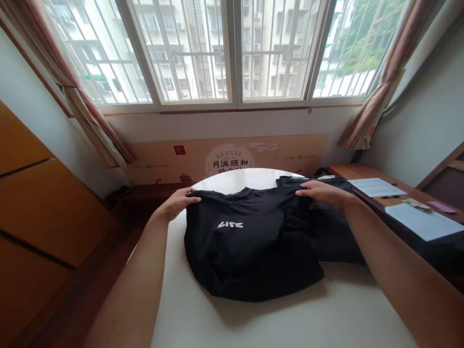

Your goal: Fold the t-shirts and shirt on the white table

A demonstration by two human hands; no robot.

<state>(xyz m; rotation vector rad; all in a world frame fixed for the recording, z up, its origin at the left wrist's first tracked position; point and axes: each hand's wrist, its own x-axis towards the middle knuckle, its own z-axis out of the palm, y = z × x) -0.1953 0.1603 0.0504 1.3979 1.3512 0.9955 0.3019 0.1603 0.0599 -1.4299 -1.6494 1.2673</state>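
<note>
**Holding a black T-shirt [250,246] by its top edge on a round white tabletop [246,179]**

The shirt lies in a soft, rounded mass in the middle of the tabletop, with its neckline toward the window and a small white print [230,224] facing up. Its top edge runs sideways between the hands, and the rest of the cloth spreads from there toward the person, so most of the shirt lies on the near side of the fingers.

The left hand [177,204] reaches in from the left and sits at the shirt's upper left corner, its fingers curled over the edge. The right hand [322,194] comes from the right, with its fingers spread and curved over the upper right of the cloth. Both hands touch the shirt, but whether either one is actually pinching it cannot be told from this view. The two hands stand about equally far from the collar.

The right hand is the nearer one to a second dark garment [337,241], which lies partly under the shirt's right side. Further right is a wooden desk [362,171] with sheets of paper [377,187] on it. Wooden cabinet panels [47,217] fill the left side, and a barred window [235,48] with curtains [395,63] stands above a printed poster [232,159].
</note>
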